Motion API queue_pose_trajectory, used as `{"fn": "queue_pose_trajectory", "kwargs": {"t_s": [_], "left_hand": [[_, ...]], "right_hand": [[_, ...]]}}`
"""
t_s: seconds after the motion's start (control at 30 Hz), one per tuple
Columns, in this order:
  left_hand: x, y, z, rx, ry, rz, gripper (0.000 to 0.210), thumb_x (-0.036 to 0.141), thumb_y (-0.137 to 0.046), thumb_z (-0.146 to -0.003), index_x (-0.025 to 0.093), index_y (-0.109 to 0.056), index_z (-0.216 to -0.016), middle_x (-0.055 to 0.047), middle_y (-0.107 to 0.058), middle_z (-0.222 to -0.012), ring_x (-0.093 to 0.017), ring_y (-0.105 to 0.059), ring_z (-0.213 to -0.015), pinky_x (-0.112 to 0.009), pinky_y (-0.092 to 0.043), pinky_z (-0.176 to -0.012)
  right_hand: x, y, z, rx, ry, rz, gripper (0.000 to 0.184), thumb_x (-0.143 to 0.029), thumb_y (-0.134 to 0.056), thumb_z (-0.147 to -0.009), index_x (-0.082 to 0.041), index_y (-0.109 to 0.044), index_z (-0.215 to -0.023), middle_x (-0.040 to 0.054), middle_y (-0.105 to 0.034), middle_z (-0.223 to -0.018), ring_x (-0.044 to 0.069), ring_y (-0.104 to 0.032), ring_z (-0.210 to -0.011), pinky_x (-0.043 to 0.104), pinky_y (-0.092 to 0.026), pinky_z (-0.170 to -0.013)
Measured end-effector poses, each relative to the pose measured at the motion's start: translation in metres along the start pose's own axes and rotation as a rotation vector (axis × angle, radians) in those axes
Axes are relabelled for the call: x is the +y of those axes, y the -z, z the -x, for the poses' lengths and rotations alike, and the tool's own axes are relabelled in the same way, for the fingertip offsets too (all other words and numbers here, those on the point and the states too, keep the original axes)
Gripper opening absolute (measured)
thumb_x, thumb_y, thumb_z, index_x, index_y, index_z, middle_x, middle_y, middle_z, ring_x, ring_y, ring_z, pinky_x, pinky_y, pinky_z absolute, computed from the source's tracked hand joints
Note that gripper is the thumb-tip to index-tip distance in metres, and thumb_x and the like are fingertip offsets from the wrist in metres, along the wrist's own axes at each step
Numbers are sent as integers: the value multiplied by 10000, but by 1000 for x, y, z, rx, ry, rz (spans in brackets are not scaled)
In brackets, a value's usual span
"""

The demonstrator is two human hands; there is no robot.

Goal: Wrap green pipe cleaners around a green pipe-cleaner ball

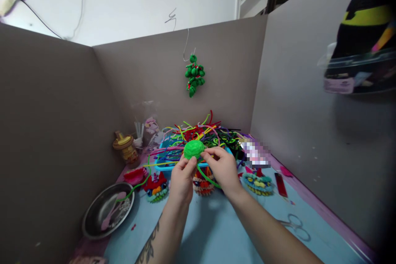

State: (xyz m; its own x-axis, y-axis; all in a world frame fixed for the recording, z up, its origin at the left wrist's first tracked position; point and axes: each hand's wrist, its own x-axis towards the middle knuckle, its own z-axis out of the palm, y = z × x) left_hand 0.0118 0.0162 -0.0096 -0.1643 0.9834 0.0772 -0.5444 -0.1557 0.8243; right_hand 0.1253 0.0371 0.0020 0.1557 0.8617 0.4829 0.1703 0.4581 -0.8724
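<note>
Between my two hands, above the table, is a bright green oval wound from pipe cleaner. The fingers of my left hand pinch its lower left edge. My right hand is closed at its right edge, thumb and forefinger together. Below the oval, a loose green pipe cleaner strand trails down to the right behind my right hand. Just past my hands stands a blue basket heaped with pipe cleaners of many colours. A striped orange and red pipe cleaner figure sits between my wrists, partly hidden.
At the left lies a steel bowl holding a pink spoon. Red and blue-yellow figures flank my arms. Scissors lie at the right. A green ornament hangs on the back panel. Grey panels enclose three sides.
</note>
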Motion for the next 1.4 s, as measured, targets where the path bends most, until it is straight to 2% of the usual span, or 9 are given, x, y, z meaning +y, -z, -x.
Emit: {"fn": "queue_pose_trajectory", "kwargs": {"t_s": [0.2, 0.47, 0.57, 0.73, 0.83, 0.9, 1.1, 1.27, 1.4], "left_hand": [[4, -1, -1, 10, 34, 17, 298, 323, -842, -558, 153, -727, -774, -50, -705, -899, -155, -621, -852, -253, -459, -786], [3, 0, 0, -22, 41, -18, 268, 321, -837, -566, 138, -706, -711, -47, -700, -845, -153, -616, -791, -258, -462, -741], [4, 0, 0, 35, 8, -45, 269, 333, -838, -556, 136, -675, -640, -31, -681, -812, -129, -600, -742, -228, -446, -684], [3, 2, -2, 135, -72, -85, 298, 346, -830, -559, 144, -612, -556, -3, -632, -728, -97, -553, -647, -200, -406, -585], [1, 3, -3, 136, -95, -96, 282, 349, -823, -570, 149, -624, -573, -9, -630, -707, -123, -576, -686, -215, -415, -610], [1, 2, -3, 114, -97, -102, 274, 341, -824, -569, 152, -626, -569, -26, -653, -737, -159, -609, -772, -241, -437, -678], [2, -5, 4, 30, 0, -89, 268, 345, -826, -574, 134, -673, -637, -61, -695, -854, -181, -620, -858, -266, -451, -758], [3, -7, 3, 122, 57, 16, 343, 361, -863, -500, 137, -694, -697, -17, -679, -728, -124, -593, -676, -229, -441, -636], [3, -5, 2, 135, 50, 80, 362, 361, -868, -496, 153, -693, -735, -1, -691, -757, -108, -592, -673, -220, -442, -628]], "right_hand": [[2, -1, -2, -77, -48, -98, 181, -338, -638, -722, -185, -667, -629, 44, -582, -776, 203, -562, -779, 326, -433, -731], [7, 1, -5, -178, -158, -258, 286, -350, -649, -692, -180, -516, -505, -22, -471, -624, 141, -461, -631, 268, -375, -610], [8, 2, -7, -209, -151, -247, 277, -391, -609, -751, -178, -557, -582, -8, -521, -650, 151, -487, -647, 277, -398, -633], [-4, 5, -3, -153, 85, 25, 258, -449, -614, -766, -195, -577, -787, 27, -604, -779, 188, -552, -737, 299, -430, -683], [-14, 10, 0, -289, 220, 218, 199, -364, -619, -786, -208, -575, -671, 3, -613, -691, 177, -558, -689, 291, -406, -670], [-17, 15, -1, -340, 267, 231, 245, -300, -555, -836, -209, -580, -611, -6, -612, -646, 168, -563, -671, 285, -398, -669], [-7, 29, -17, -85, 163, 126, 214, -287, -548, -819, -204, -611, -632, 13, -614, -675, 189, -580, -696, 306, -437, -677], [-12, 25, -10, 184, 350, 238, 82, -301, -634, -782, -226, -665, -797, 89, -577, -1071, 266, -511, -1076, 444, -394, -951], [-16, 16, -1, 115, 390, 310, 59, -285, -685, -751, -261, -711, -705, 68, -522, -1279, 305, -385, -1240, 512, -302, -1048]]}}
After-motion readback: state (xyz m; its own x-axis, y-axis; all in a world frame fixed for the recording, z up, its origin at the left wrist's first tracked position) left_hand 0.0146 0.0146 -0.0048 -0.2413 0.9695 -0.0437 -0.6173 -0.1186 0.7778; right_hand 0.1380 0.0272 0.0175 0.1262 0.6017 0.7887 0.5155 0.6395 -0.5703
